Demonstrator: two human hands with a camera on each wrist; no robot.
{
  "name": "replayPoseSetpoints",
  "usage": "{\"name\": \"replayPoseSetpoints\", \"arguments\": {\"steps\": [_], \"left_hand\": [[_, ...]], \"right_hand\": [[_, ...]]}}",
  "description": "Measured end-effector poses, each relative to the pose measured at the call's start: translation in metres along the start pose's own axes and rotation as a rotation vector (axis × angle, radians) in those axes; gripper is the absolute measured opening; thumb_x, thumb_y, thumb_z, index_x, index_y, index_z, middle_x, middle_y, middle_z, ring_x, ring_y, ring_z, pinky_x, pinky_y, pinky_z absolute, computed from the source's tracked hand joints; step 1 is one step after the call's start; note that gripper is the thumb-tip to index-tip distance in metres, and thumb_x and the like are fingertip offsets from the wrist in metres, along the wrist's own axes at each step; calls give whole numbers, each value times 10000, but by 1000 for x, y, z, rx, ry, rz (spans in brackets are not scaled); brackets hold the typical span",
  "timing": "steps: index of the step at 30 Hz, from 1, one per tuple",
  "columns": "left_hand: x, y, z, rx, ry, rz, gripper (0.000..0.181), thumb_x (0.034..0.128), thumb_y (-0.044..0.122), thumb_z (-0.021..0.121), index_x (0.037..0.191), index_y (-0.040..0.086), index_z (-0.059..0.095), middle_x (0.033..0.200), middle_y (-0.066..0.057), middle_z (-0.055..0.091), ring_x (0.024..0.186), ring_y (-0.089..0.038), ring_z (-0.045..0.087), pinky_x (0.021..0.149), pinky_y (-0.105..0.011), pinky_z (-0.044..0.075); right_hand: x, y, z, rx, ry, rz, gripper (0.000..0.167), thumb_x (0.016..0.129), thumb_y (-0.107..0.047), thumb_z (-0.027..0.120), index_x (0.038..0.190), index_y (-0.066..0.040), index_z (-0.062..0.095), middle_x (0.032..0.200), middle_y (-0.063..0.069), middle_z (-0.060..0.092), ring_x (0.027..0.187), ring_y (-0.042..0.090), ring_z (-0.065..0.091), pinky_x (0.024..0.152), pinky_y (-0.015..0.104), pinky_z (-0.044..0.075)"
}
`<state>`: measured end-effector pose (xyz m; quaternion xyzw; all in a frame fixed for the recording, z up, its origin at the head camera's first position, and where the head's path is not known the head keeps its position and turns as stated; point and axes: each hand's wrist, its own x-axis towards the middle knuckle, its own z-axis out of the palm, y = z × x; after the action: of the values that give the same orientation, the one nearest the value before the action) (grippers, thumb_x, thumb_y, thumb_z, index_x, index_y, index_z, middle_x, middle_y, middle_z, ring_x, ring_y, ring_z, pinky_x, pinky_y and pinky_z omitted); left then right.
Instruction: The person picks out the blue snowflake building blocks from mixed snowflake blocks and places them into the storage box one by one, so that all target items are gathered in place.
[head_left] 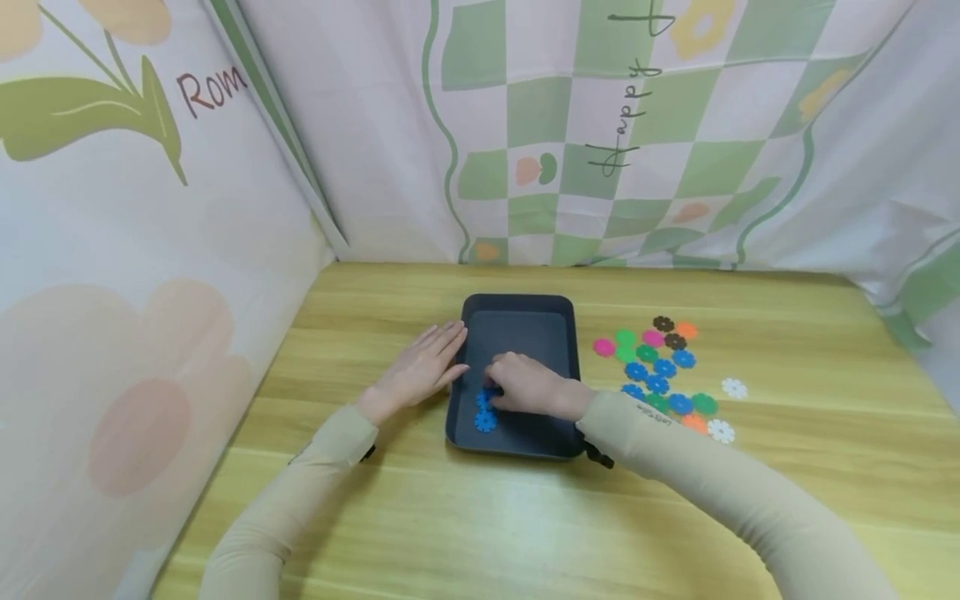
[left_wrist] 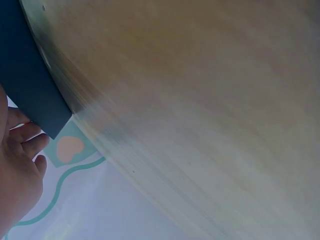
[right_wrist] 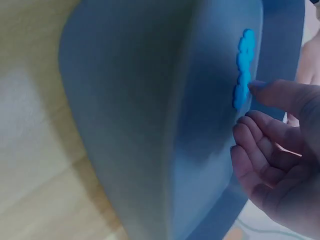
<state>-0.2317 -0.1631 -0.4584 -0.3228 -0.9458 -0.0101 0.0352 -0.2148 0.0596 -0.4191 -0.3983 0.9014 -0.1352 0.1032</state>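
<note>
A dark rectangular tray (head_left: pixel 525 329) lies on the wooden table. Against its left rim rests my left hand (head_left: pixel 420 367), fingers nearly straight; the left wrist view shows that hand (left_wrist: pixel 22 165) at the tray's outer wall (left_wrist: pixel 35 70). My right hand (head_left: pixel 528 385) is inside the tray with curled fingers. Its thumb and forefinger pinch a blue snowflake disc (head_left: pixel 492 390), partly hidden by the hand. Other blue snowflake discs (head_left: pixel 485 421) lie in a row beside it. In the right wrist view, the thumb (right_wrist: pixel 265 90) touches the end of the blue row (right_wrist: pixel 243 60).
Right of the tray, several loose snowflake discs (head_left: pixel 664 367) in blue, green, pink, orange and brown lie on the table (head_left: pixel 810 350). Two white ones (head_left: pixel 735 388) sit at the outer right. Patterned curtains (head_left: pixel 540 225) hang behind and at the left.
</note>
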Motion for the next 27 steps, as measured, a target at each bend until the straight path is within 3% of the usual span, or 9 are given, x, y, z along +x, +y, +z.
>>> {"name": "replayPoseSetpoints", "arguments": {"steps": [7,13,16,22,27], "left_hand": [[-1,1,-2,-10,-4,-9,646,1065,460,372,1547,35,313,1632,-129,289,1521,-279,286,1268,-428,227],[-1,1,0,-8,16,0,644,1065,451,380,1549,32,306,1630,-135,290,1517,-284,294,1262,-433,241],[-2,1,0,-1,28,1,639,1064,438,393,1549,30,306,1628,-139,293,1514,-284,300,1261,-432,246],[-2,1,2,4,32,6,636,1064,438,391,1546,29,314,1627,-138,296,1511,-287,306,1259,-434,248],[-3,3,1,-7,26,-6,640,1063,444,391,1547,32,312,1633,-132,284,1513,-282,302,1262,-430,244]], "right_hand": [[-16,13,-20,-8,175,-26,207,841,-135,788,986,2,733,933,116,705,822,201,697,731,310,612],[-37,40,-39,26,310,-14,221,812,-82,796,976,45,719,927,164,705,796,256,716,712,338,620],[-50,55,-49,24,333,26,225,824,-67,776,997,62,712,947,194,705,814,292,711,727,367,618],[-87,85,-66,43,299,187,256,882,-96,723,1076,68,695,1037,230,717,894,333,697,794,459,597],[-120,117,-64,53,327,259,235,865,-74,728,1035,86,701,955,221,722,808,273,682,723,415,592]]}}
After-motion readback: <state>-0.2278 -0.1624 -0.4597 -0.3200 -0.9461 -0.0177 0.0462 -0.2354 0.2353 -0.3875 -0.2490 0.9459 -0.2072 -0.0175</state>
